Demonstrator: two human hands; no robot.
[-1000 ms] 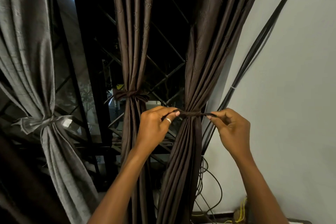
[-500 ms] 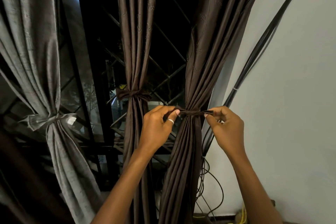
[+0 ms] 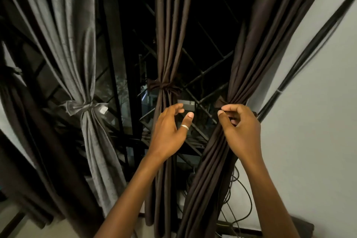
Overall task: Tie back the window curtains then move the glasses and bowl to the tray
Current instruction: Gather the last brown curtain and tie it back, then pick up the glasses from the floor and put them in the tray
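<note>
Since half a second ago the left hand (image 3: 170, 131) has let go of the tie (image 3: 220, 101) and drawn away from the right brown curtain (image 3: 251, 54). It now hangs in the air to the left of that curtain, in front of the middle brown curtain (image 3: 168, 35). Its fingers are loosely curved and spread and hold nothing. A ring (image 3: 184, 127) sits on its thumb.

The right hand (image 3: 239, 127) lies against the right brown curtain, just below the tie that gathers its folds. The fingers are curled in, and thumb and forefinger meet just under the tie's small loop. Whether they pinch any cloth cannot be made out.

The right brown curtain is bunched at the tie and fans out above and below it. The middle brown curtain, next to its left, is bound by its own brown bow (image 3: 164, 86). Well to the left of it hangs a grey curtain (image 3: 77, 35), cinched with a grey bow (image 3: 83, 105).

Behind and between the curtains runs a dark window grille (image 3: 208, 67). To the right of the right brown curtain stands a pale wall (image 3: 309, 121), with black cables (image 3: 309, 50) slanting up it from behind the curtain's edge. More cables loop loosely (image 3: 249, 199) by the curtain's lower part.
</note>
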